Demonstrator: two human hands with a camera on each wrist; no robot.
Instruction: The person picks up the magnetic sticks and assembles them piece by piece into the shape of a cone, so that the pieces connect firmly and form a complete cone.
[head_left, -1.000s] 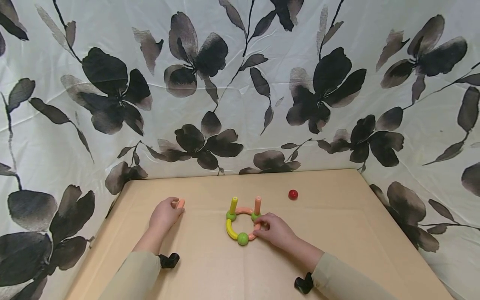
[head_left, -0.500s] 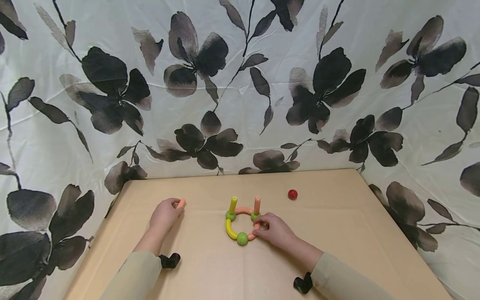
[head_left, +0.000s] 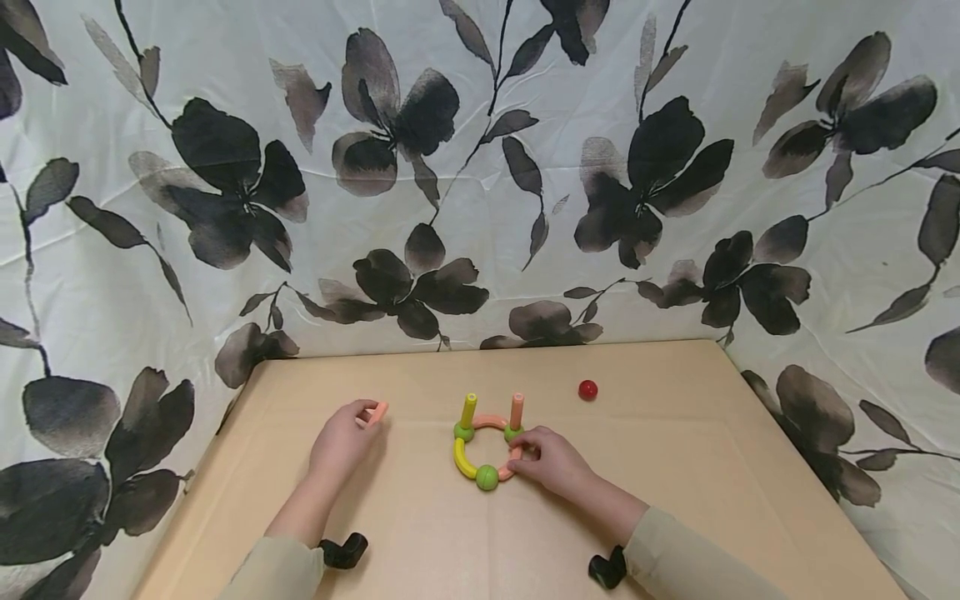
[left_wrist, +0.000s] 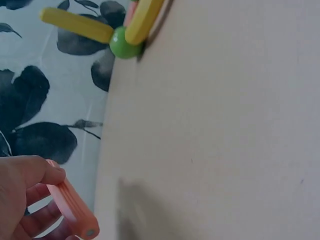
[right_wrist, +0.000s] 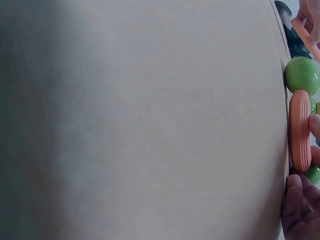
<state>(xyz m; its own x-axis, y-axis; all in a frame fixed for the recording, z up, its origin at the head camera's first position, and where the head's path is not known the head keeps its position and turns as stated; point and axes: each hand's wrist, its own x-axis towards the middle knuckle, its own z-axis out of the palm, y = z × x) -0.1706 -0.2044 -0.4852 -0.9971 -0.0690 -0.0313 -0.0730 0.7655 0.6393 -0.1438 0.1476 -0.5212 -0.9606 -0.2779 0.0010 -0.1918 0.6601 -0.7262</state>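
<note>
My left hand (head_left: pixel 341 437) pinches a ridged salmon-pink rod (left_wrist: pixel 75 210) between thumb and fingers, above the left part of the table; a grey dot shows on its end. In the head view, a ring of curved rods and green balls (head_left: pixel 487 477) lies mid-table, with a curved yellow rod (head_left: pixel 460 460) on its left. A straight yellow rod (head_left: pixel 468 411) and a straight pink rod (head_left: pixel 517 410) stand up from its two far balls. My right hand (head_left: pixel 558 462) pinches the ring's right-hand curved pink rod (right_wrist: pixel 300 131), partly covering it.
A red ball (head_left: pixel 588 390) lies behind and to the right of the ring. The tan tabletop (head_left: pixel 420 542) ends at a white floral cloth (head_left: pixel 525 208) at the back and sides. Each wrist wears a black device (head_left: pixel 345 551).
My left hand, with the pink rod, has moved a little to the right and the rod has tilted slightly. The right hand and the ring stay where they were.
</note>
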